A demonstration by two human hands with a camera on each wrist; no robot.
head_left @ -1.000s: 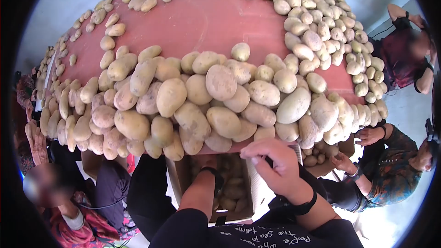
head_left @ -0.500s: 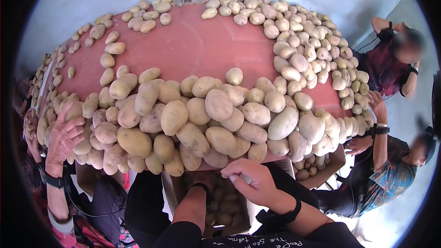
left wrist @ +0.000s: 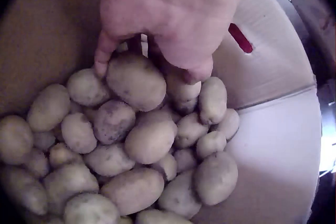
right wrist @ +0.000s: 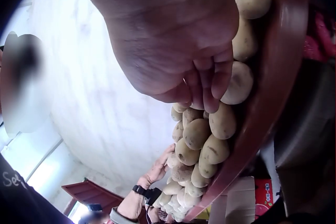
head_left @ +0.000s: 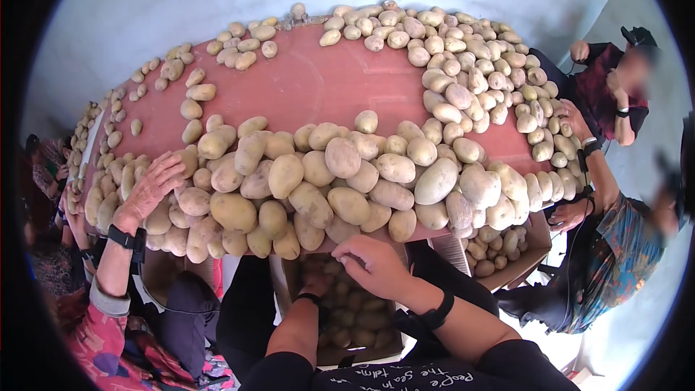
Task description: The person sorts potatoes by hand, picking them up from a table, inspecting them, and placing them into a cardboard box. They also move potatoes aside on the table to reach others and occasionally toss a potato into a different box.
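Note:
My left hand (left wrist: 173, 19) reaches down into a cardboard box (head_left: 347, 355) of potatoes below the table edge. In the left wrist view its fingers curl round a large potato (left wrist: 135, 81), with the thumb beside a smaller potato (left wrist: 184, 90). Several more potatoes (left wrist: 149, 140) lie underneath. My right hand (head_left: 373, 266) hovers over the box's near side, by the table's front edge, its fingers loosely bent and nothing visible in them. Right beyond it is the row of potatoes (head_left: 347, 204) heaped along the edge of the red table (head_left: 311, 72).
On the left another person's hand (head_left: 153, 185) rests on the heap. To the right, a person's hand (head_left: 575, 119) touches potatoes at the table's end. A second box (head_left: 532, 257) with potatoes stands at the right. More potatoes (head_left: 470, 65) cover the far right.
The head view has shifted. The neighbour's hand on the left has come onto the heap and moved right. The right-hand person's hand has reached up to the table. My left hand stays in the box.

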